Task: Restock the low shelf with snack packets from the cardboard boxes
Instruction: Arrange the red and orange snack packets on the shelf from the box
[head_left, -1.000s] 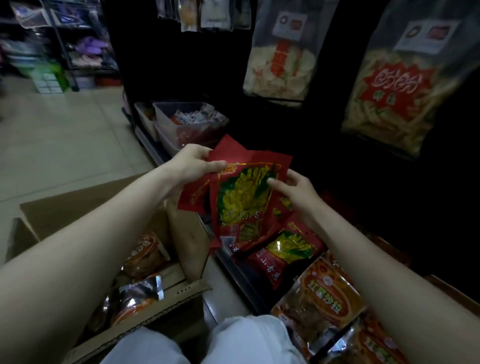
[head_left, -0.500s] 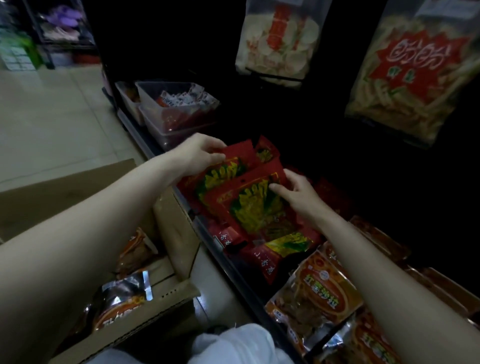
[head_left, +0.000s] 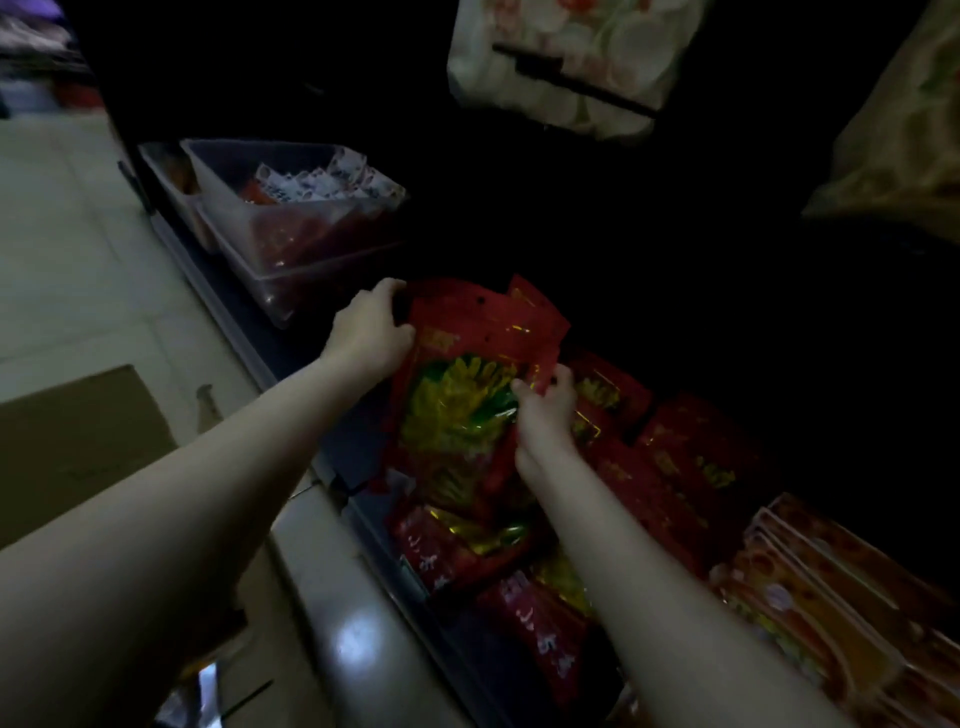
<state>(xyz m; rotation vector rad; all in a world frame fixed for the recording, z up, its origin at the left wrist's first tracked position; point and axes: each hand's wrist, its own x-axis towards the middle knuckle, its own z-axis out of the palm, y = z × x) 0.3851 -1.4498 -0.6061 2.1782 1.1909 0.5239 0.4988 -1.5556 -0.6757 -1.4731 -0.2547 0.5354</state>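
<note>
On the low shelf (head_left: 363, 525), as seen from the head camera, a bundle of red snack packets (head_left: 457, 395) printed with a yellow and green panel is held upright between both hands. The left hand (head_left: 371, 332) is curled over the bundle's upper left corner, fingers wrapped round its edge. The right hand (head_left: 545, 415) is closed on the bundle's right edge, thumb pressed against the front face. More red packets (head_left: 524, 613) of the same kind are lain in front of the bundle, along the shelf's front lip, and others (head_left: 691, 457) are stood just to its right. Orange packets (head_left: 831, 587) are stacked further right on the same shelf. A clear plastic bin (head_left: 275, 249) of small sachets is seated further back along the shelf to the left. A cardboard box flap (head_left: 72, 441) is seen on the tiled floor (head_left: 67, 270) at left. Large bags of snacks (head_left: 561, 67) are hung above; detail is blurred and dim.
</note>
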